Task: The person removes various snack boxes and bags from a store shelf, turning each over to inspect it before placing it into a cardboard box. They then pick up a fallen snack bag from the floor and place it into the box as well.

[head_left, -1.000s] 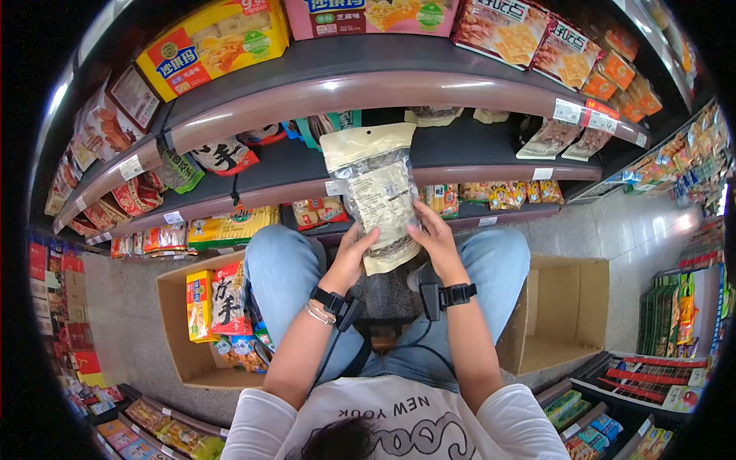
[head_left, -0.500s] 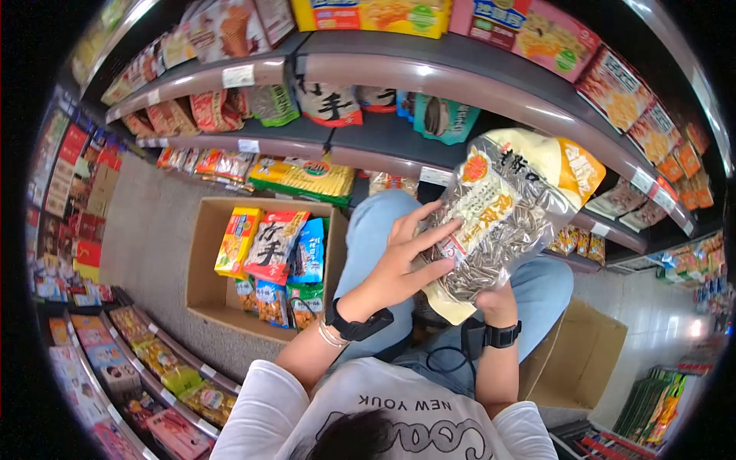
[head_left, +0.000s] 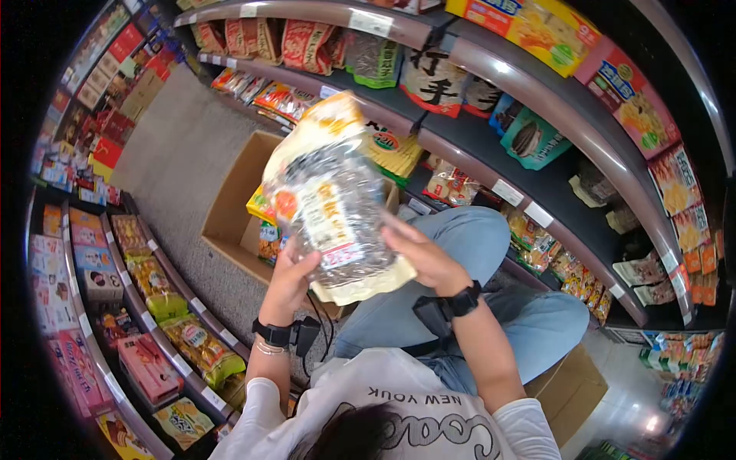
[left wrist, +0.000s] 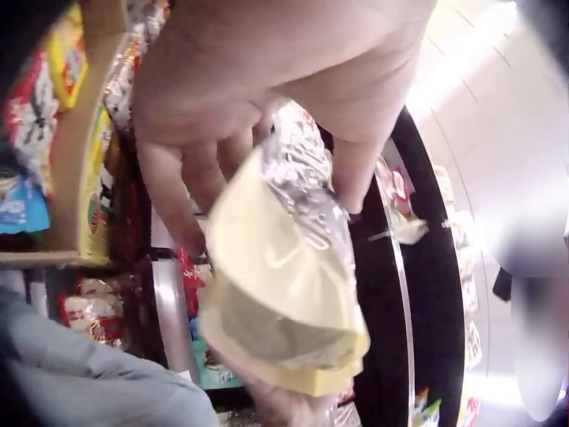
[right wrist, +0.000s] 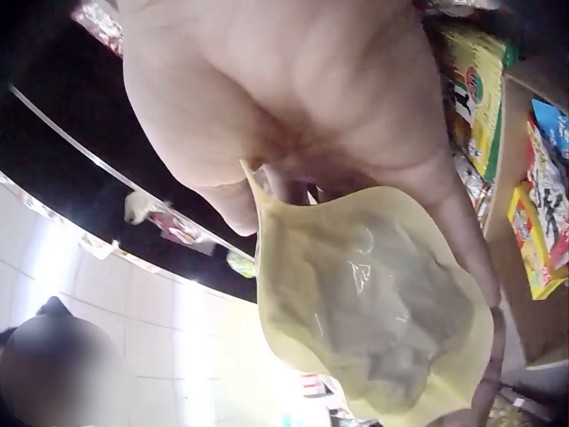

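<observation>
A bag of sunflower seeds [head_left: 330, 218], clear in the middle with cream ends, is held up in front of the person. On its lower left side the left hand [head_left: 287, 280] grips the edge, thumb over the front. The right hand [head_left: 422, 257] holds the opposite edge. In the left wrist view the bag's folded cream bottom [left wrist: 276, 285] points at the camera. The right wrist view shows that same bottom [right wrist: 373, 302] below the palm. Behind the bag, partly hidden, stands a cardboard box [head_left: 226, 211] with snack packs [head_left: 270, 244] inside.
Shelves [head_left: 475, 165] of bagged snacks curve across the front and right. Another shelf unit [head_left: 146, 307] with packaged food runs along the left. A second cardboard box [head_left: 571, 391] stands at the lower right, beyond the person's bent knees [head_left: 475, 230].
The bag has swung left, from over the knees to overlapping the cardboard box in view. The left hand moved from the bag's front to its edge. The head view has turned left.
</observation>
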The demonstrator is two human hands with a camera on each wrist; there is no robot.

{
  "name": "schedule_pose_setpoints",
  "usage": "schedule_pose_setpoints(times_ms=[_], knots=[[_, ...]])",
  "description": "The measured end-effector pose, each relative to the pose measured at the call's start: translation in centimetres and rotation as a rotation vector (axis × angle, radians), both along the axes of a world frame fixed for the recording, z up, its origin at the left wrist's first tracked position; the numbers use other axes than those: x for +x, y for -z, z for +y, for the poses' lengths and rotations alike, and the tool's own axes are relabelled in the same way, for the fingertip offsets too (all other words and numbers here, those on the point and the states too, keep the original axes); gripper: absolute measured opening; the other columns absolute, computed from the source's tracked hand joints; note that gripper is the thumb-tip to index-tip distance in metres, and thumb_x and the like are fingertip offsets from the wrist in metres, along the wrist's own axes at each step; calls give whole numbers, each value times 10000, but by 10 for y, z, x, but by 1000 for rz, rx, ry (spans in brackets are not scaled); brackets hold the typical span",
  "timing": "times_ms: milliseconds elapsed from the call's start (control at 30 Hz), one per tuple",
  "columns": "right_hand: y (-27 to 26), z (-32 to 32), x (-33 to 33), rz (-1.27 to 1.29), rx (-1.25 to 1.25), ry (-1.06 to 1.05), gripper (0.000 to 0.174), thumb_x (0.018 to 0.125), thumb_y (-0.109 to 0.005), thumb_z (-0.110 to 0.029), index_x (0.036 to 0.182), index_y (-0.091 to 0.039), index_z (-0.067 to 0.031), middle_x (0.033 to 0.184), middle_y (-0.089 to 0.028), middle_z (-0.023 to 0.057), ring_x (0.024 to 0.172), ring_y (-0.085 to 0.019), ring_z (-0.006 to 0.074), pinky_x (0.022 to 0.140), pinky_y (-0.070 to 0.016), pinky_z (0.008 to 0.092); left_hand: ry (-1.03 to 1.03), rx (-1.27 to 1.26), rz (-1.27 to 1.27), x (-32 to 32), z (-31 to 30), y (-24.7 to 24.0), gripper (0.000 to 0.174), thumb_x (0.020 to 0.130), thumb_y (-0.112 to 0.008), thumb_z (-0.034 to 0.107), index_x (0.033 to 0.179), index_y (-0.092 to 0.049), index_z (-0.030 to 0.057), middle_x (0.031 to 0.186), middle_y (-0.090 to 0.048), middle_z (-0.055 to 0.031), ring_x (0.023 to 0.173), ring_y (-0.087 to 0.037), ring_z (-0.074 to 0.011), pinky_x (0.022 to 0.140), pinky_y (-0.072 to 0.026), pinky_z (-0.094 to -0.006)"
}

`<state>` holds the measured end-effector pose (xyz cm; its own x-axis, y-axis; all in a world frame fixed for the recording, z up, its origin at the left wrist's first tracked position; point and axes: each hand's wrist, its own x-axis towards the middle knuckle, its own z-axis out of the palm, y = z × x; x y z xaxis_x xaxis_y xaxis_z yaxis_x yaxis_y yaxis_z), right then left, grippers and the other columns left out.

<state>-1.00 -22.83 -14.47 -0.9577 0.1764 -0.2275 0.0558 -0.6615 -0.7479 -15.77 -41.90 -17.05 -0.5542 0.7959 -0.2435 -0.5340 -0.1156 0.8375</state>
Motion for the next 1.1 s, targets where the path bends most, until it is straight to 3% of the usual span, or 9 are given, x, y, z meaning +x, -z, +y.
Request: schedule_pose_setpoints(times_ms=[67,200,433,567,733,833,933,1033,1100], knots=[[22,-14,-35,-45,58,-74,592,961,-507,-259,1420,-256,19,1313,-463,78,1166,-463,120,969,-390,242,-142,9,-102,-5,-19,14,616,856,-642,138,1368,-323,12,1277,-516,-92,1143,-523,-184,971,-421,-334],[62,-37,-81,-170,107,-155,532,877,-642,-220,1314,-409,-27,1077,-593,77,925,-614,145,717,-536,311,-352,2,-329,-12,-55,61,510,905,-585,194,1340,-359,51,1293,-503,-103,1147,-528,-227,978,-431,-387],[145,-65,-118,-427,374,-260,584,787,-736,-247,1259,-468,-31,1019,-603,70,901,-609,172,708,-535,333,-419,-45,-702,-22,-91,141,373,921,-552,152,1268,-463,47,1254,-549,-106,1137,-539,-242,996,-418,-419],[220,-70,-121,-331,853,-212,500,741,-772,-258,1119,-577,3,975,-611,79,877,-599,157,759,-490,298,-359,-285,-755,-17,-100,158,299,895,-574,150,1173,-521,52,1189,-572,-108,1095,-548,-263,994,-392,-463],[248,-62,-125,-209,1106,-64,460,693,-770,-229,1050,-599,4,969,-626,182,909,-603,320,800,-465,371,-190,-416,-858,-11,-93,171,299,868,-580,213,1115,-520,57,1109,-558,-132,1119,-487,-329,1029,-277,-543],[263,-53,-122,-321,1048,-299,607,699,-764,-311,1162,-558,24,1151,-571,241,1083,-541,367,923,-429,407,-173,-465,-941,-10,-82,174,433,865,-559,279,1205,-455,31,1227,-476,-220,1215,-385,-397,1058,-221,-544],[256,-53,-118,-358,1106,-516,588,703,-746,-253,1182,-551,26,1157,-571,233,1092,-538,359,927,-429,401,-39,-428,-937,-9,-78,179,508,861,-539,329,1241,-431,10,1273,-443,-242,1232,-358,-416,1060,-238,-507],[242,-55,-117,-451,1005,-605,610,713,-709,-220,1240,-520,22,1181,-572,215,1095,-546,344,913,-443,391,-70,-466,-876,-11,-65,155,627,877,-520,319,1328,-304,-59,1410,-245,-260,1269,-290,-402,1053,-261,-505],[252,-60,-118,-479,1023,-493,623,717,-699,-226,1257,-508,20,1189,-572,212,1097,-549,337,907,-448,387,-128,-523,-923,-15,-64,168,486,879,-503,325,1286,-421,72,1374,-382,-191,1272,-307,-389,1072,-202,-508]])
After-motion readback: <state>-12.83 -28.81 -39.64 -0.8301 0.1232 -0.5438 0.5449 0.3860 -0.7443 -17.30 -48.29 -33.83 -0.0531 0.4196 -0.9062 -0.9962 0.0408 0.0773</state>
